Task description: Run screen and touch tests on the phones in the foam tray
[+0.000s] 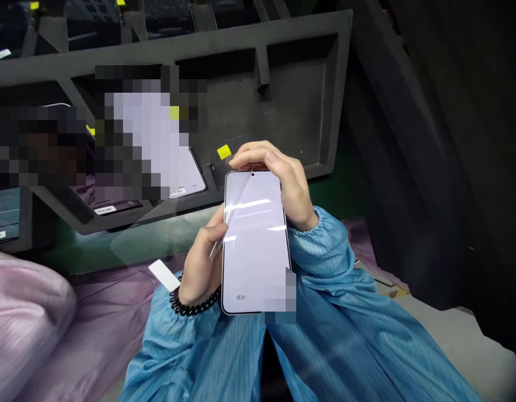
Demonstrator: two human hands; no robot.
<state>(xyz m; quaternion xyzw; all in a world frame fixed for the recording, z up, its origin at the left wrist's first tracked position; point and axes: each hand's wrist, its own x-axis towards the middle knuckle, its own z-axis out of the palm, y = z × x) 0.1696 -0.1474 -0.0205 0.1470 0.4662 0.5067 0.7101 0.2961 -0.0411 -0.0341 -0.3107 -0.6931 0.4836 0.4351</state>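
Observation:
A smartphone [255,240] with a bright, pale lit screen lies upright in front of me, a few dark characters near its lower edge. Along its left side, my left hand [203,251] grips it, thumb on the edge of the glass. Thin clear film [218,245] shows by that thumb, and a slanted line crosses the upper left of the screen. Curled round the phone's top right corner is my right hand [283,178], its fingers bent over the top edge. Part of the phone's lower right is blurred out.
Beyond the phone stands a dark compartment tray [299,106] holding another lit phone [157,139], partly pixelated. A yellow sticker [224,152] is on the tray near my right fingers. More dark phones [107,22] sit at the back. Pink cloth [27,312] lies at left.

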